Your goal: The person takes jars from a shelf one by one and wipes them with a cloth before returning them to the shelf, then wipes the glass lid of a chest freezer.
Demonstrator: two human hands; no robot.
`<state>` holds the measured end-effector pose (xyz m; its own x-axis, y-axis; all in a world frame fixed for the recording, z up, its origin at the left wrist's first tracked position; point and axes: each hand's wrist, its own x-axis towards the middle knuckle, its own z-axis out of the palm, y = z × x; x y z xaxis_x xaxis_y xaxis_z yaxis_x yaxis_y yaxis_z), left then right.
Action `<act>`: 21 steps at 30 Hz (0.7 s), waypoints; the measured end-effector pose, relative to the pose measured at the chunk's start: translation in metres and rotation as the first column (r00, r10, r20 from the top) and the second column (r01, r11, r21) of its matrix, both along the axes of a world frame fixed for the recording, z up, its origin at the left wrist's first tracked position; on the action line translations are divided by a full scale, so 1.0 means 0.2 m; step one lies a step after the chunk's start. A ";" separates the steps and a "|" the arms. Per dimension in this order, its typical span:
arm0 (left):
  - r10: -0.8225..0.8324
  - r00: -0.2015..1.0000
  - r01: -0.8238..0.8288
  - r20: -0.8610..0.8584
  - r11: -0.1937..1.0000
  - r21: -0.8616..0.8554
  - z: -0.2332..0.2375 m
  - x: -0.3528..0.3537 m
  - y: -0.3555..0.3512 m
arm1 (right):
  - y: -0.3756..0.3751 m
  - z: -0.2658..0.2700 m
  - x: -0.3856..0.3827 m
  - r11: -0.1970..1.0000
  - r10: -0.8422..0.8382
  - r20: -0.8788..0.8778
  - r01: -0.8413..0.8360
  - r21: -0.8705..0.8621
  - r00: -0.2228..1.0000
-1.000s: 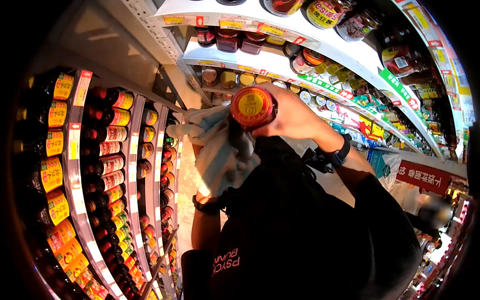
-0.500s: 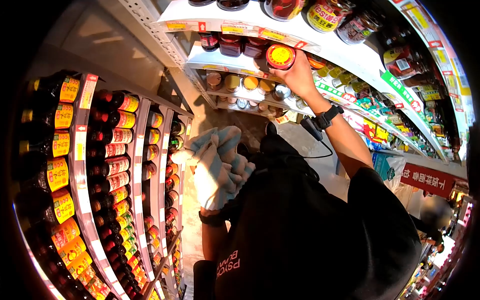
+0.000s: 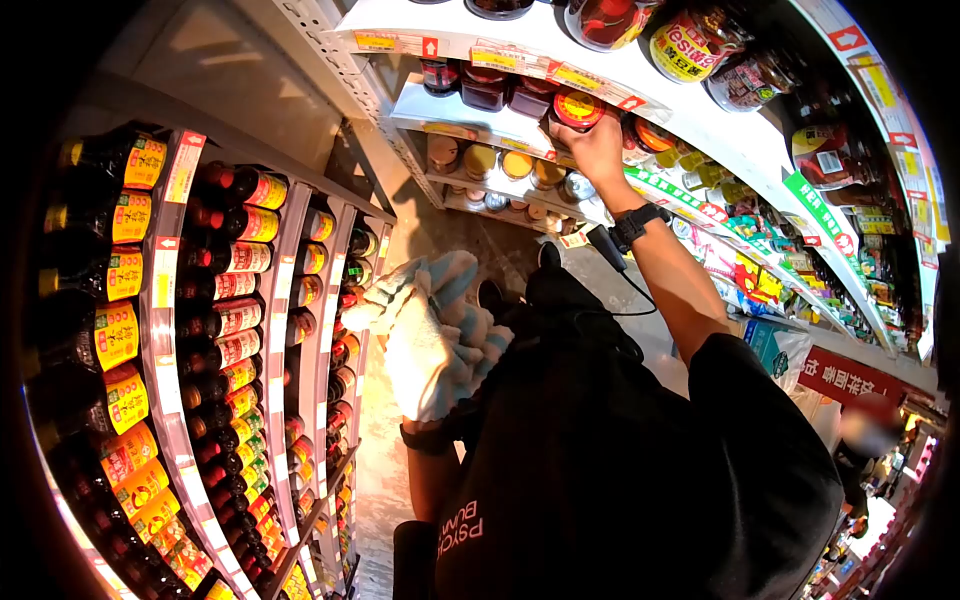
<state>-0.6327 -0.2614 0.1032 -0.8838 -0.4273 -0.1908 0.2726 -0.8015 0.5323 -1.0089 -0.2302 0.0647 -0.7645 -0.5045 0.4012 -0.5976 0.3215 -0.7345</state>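
My right hand point(image 3: 597, 150) is closed round a jar with a red and yellow lid point(image 3: 578, 108), at the front of the second shelf point(image 3: 480, 117). Dark jars point(image 3: 484, 88) stand beside it, and another red-lidded jar point(image 3: 653, 135) is on its other side. A striped white and blue-grey towel point(image 3: 435, 330) covers my left hand, whose fingers are hidden; only the wrist with a dark band shows below the cloth.
Bottles with yellow labels point(image 3: 117, 334) fill the slanted rack at the left. Larger jars point(image 3: 692, 42) stand on the top shelf. A red sign point(image 3: 850, 378) is at the right, with a person point(image 3: 868, 435) beyond it. A black device hangs by my right wrist.
The held jar has moved from in front of the shelf edge back in among the jars on the second shelf, with my right hand still round it. The view has shifted slightly.
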 end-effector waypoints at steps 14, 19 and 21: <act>0.039 0.983 -0.043 0.180 0.999 0.017 -0.07 -0.01 -0.10 | 0.04 0.11 -0.06 0.792 -0.135 -0.043 0.134 0.596 0.990; 0.033 0.981 -0.042 0.193 0.998 0.044 -0.11 0.02 -0.11 | 0.03 0.19 0.03 0.728 -0.151 -0.090 0.172 0.664 0.985; 0.034 0.980 -0.044 0.196 0.998 0.050 -0.12 0.03 -0.11 | 0.03 0.18 0.05 0.718 -0.178 -0.112 0.207 0.664 0.978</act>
<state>-0.6270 -0.2835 0.0800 -0.8105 -0.4450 -0.3810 0.1995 -0.8212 0.5346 -0.9992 -0.2243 0.1016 -0.8670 -0.4959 0.0476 -0.4899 0.8313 -0.2624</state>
